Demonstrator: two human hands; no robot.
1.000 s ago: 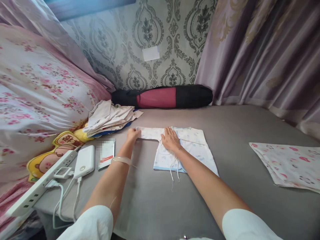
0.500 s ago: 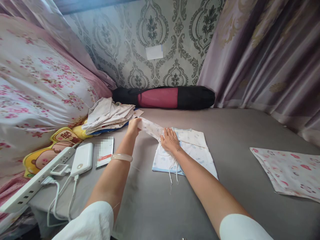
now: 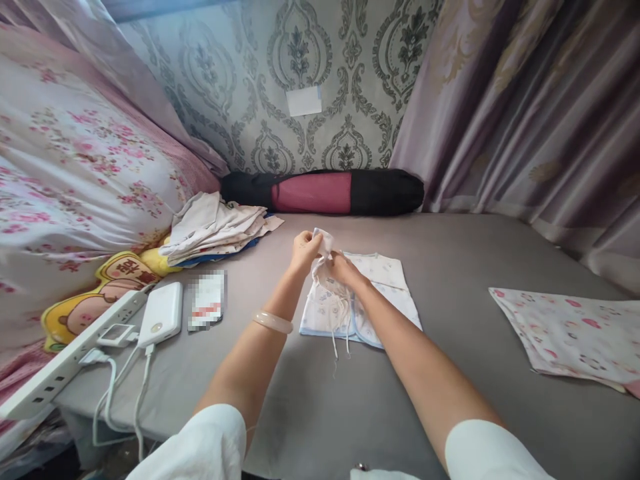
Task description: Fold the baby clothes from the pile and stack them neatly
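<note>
In the head view, a small white cotton baby top with faint blue prints and light-blue edging (image 3: 320,313) lies on a grey cloth-covered surface (image 3: 460,280), straight ahead of the person and beneath both hands. Its body is spread flat and looks wider from side to side than from front to back; thin white ties (image 3: 347,341) trail from its near edge.

The left hand (image 3: 306,248) has its grip pinched closed on the raised end of the top's white sleeve (image 3: 325,241), at the garment's far-left corner. The right hand (image 3: 344,268) sits just beside it, touching the cloth near the sleeve's base with fingers bent; their tips are hidden, so how far this grip is closed cannot be told. From the left grip, the body lies toward the person and rightward; the right hand is nearer its middle, its forearm crossing above it.
</note>
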